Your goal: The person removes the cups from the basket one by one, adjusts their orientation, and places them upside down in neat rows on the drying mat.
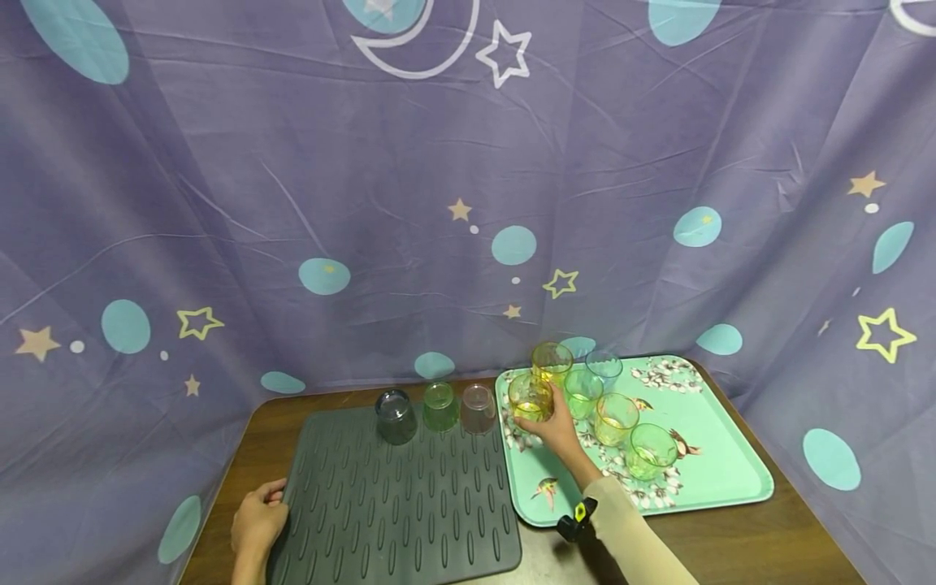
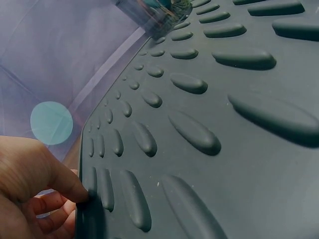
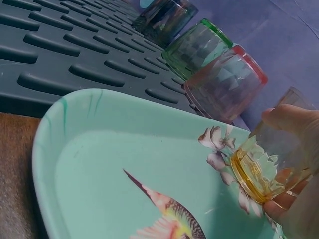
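My right hand point(image 1: 552, 422) grips a yellow-tinted drinking glass point(image 1: 528, 400) over the left side of the mint-green tray point(image 1: 731, 479). In the right wrist view, thumb and fingers wrap around that glass point(image 3: 256, 172), its thick yellow base facing the tray. At the left, my left hand point(image 1: 257, 520) pinches the edge of a dark grey drying mat point(image 1: 398, 520), the thumb on its rim in the left wrist view. Upside down along the mat's back edge stand a dark grey-blue glass point(image 1: 396, 418), a green glass point(image 1: 440, 408) and a pink glass point(image 1: 478, 410).
More glasses stand upright on the tray: another yellow glass point(image 1: 552, 361), a blue glass point(image 1: 604, 367), a green glass point(image 1: 583, 392), a pale yellow glass point(image 1: 616, 418) and a larger green glass point(image 1: 651, 451). A patterned purple curtain point(image 1: 409, 179) hangs behind the wooden table point(image 1: 797, 528).
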Available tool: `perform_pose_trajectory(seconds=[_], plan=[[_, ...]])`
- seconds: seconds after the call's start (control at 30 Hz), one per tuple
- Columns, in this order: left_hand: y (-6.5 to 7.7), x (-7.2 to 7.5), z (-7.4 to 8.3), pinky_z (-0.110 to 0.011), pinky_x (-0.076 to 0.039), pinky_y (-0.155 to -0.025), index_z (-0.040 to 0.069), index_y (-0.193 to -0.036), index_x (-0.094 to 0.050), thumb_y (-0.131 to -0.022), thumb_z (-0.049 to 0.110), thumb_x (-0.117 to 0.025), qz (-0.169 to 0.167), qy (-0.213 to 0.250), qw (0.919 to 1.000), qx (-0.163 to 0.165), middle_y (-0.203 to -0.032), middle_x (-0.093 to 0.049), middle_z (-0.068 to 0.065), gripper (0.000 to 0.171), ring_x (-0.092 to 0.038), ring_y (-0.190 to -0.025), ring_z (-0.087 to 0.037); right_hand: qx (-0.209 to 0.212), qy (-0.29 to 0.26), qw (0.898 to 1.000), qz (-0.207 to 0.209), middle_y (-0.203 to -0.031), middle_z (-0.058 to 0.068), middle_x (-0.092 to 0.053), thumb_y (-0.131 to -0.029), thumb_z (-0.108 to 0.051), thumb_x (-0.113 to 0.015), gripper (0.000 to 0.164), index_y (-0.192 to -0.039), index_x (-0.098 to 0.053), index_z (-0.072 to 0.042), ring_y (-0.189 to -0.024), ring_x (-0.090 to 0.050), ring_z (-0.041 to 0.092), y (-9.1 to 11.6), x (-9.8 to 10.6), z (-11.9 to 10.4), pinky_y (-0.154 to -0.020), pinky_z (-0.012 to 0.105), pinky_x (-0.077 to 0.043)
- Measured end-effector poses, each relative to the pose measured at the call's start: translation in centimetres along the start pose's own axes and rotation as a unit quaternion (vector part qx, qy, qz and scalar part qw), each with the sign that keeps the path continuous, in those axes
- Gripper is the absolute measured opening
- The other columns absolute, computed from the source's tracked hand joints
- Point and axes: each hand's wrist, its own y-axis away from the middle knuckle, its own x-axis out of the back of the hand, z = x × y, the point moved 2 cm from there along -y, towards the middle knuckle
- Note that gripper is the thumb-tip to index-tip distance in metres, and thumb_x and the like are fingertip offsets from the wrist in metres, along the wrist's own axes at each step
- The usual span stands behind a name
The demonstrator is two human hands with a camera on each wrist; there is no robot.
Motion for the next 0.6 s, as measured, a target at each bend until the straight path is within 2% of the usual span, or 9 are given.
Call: perform_pose_trajectory(seconds=[0.13, 0.33, 0.6], plan=[[0.0, 0.0, 0.0, -0.047, -0.044, -0.069, 0.005, -0.132, -0.064, -0.079, 0.007, -0.051, 0.003, -0.001, 1.0, 0.002, -0.112, -0.064, -0.017, 0.055, -0.061, -0.102, -0.041, -0.001, -0.005, 1.0, -0.006, -0.154, 0.028, -0.04, -0.08, -0.014, -0.087, 0.097, -0.157, -0.03, -0.003, -0.137, -0.048, 0.048, 0.1, 0.1, 0.2, -0.105, 0.06, -0.046], [0.0, -0.1, 0.0, -0.047, -0.044, -0.069, 0.005, -0.132, -0.064, -0.079, 0.006, -0.051, 0.004, 0.0, 1.0, 0.004, -0.113, -0.063, -0.017, 0.055, -0.06, -0.102, -0.04, -0.001, -0.002, 1.0, -0.01, -0.15, 0.025, -0.046, -0.08, -0.016, -0.087, 0.092, -0.156, -0.034, -0.008, -0.133, -0.051, 0.045, 0.3, 0.1, 0.3, -0.103, 0.058, -0.048], [0.0, -0.1, 0.1, -0.048, -0.043, -0.07, 0.005, -0.134, -0.063, -0.081, 0.007, -0.051, -0.005, 0.002, 0.9999, 0.013, -0.114, -0.063, -0.017, 0.054, -0.059, -0.103, -0.039, 0.008, -0.02, 1.0, -0.017, -0.144, 0.024, -0.052, -0.08, -0.014, -0.086, 0.088, -0.154, -0.037, -0.009, -0.129, -0.054, 0.043, 0.8, 0.5, -0.8, -0.1, 0.053, -0.049]])
